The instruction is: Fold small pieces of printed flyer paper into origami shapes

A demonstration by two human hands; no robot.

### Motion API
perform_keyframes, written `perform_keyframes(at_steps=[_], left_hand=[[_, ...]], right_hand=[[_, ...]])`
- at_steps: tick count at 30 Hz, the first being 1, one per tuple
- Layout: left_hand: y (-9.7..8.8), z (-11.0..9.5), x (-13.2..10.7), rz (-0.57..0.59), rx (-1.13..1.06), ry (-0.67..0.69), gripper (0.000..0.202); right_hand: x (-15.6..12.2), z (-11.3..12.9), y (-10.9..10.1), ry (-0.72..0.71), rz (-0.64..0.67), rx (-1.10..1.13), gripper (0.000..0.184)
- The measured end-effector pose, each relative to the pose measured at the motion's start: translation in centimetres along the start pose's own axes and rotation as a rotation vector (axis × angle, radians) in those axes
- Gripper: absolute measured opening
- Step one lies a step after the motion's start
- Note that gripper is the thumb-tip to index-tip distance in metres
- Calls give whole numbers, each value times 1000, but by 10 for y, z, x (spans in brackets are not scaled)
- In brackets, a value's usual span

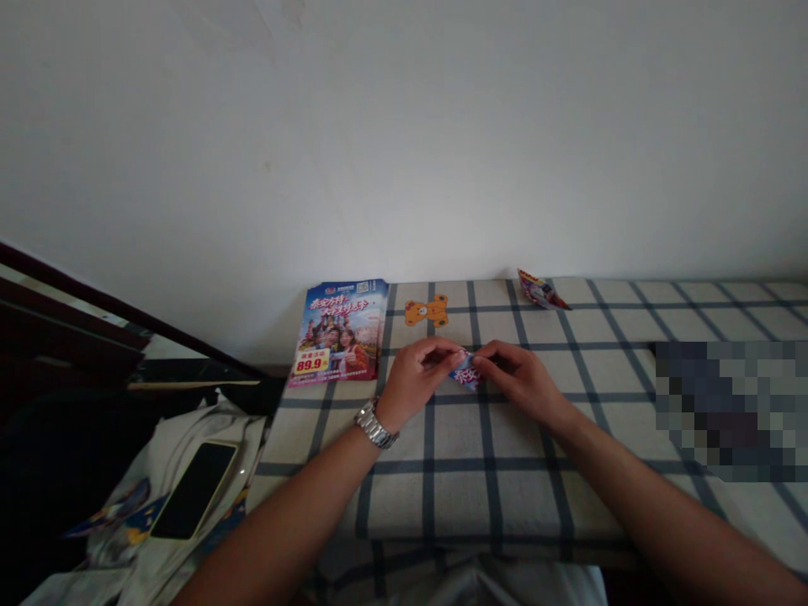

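Between my two hands is a small folded flyer (465, 374), blue and pink with white characters, held just over the checked cloth. My left hand (422, 377), with a metal watch (376, 423) at its wrist, pinches the flyer's left upper edge between thumb and fingers. On the other side my right hand (514, 377) pinches its right upper corner. The fingers cover part of the paper, so its full fold is hidden. Left of my hands lies a stack of printed flyers (341, 332) in similar colours. Beyond them is an orange teddy bear figure (427, 311) on the cloth.
A folded piece of printed paper (541, 291) stands near the wall at the back. The checked tablecloth (460, 497) covers the table. A phone (194, 490) rests on pale fabric at lower left. At the right lies a dark, pixelated area (725, 408).
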State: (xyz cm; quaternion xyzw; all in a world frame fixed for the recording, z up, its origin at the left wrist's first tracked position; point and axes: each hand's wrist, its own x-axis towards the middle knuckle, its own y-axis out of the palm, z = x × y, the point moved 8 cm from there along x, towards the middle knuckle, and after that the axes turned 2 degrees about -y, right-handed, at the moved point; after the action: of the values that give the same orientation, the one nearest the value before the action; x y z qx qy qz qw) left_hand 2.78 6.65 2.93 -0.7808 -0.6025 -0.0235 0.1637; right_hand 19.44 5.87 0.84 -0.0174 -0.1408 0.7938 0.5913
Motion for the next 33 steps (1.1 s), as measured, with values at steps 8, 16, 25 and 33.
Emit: perform_keyframes(at_steps=[8, 16, 25, 33], left_hand=[[-4, 1, 1, -12, -9, -12, 21], [-2, 3, 0, -21, 44, -4, 18], [-2, 0, 0, -12, 103, 26, 17], [-2, -5, 1, 4, 92, 29, 20]], right_hand=[[1, -2, -11, 16, -105, 87, 28], [0, -2, -9, 16, -90, 110, 26], [0, 0, -6, 18, -73, 124, 23], [0, 1, -8, 22, -85, 125, 28]])
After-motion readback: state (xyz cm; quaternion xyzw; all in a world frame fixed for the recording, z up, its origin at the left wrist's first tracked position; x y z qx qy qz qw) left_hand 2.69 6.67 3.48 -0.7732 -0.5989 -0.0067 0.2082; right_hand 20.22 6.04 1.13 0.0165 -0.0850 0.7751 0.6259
